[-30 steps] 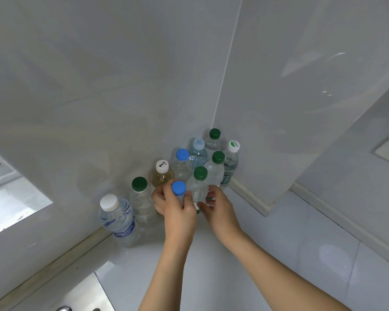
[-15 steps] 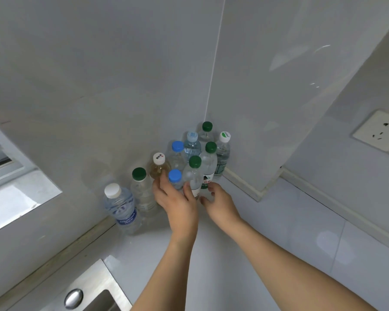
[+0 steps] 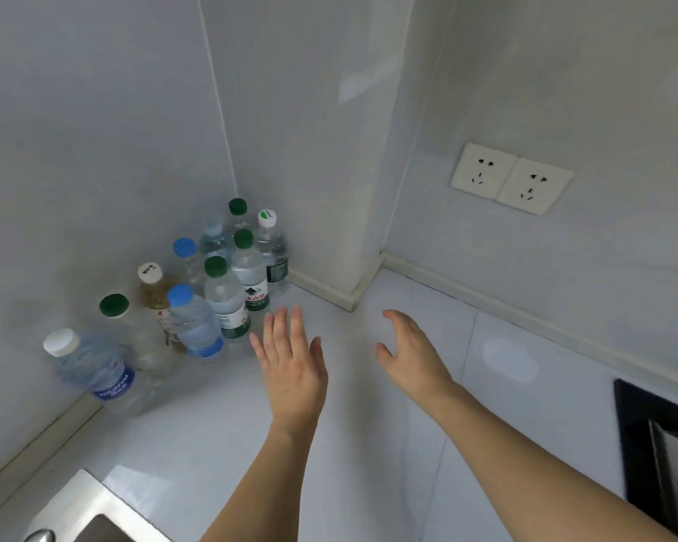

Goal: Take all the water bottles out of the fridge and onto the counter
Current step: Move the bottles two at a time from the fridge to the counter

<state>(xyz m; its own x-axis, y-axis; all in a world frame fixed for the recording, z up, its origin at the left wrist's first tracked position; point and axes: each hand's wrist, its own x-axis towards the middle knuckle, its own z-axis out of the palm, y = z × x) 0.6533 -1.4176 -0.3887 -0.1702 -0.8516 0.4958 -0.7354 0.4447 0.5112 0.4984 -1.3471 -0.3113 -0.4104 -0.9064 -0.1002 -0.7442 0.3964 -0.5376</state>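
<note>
Both hands empty over the white surface (image 3: 368, 444), left hand (image 3: 292, 369) w/ fingers straight, right hand (image 3: 411, 356) loosely spread, water bottles (image 3: 212, 291) (nine, upright) clustered in the corner just left of the fingers.

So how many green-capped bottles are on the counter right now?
4. One near the left wall, one at the cluster's front, one behind it, one deepest in the corner. None looks hidden, though the cluster is tight.
</note>
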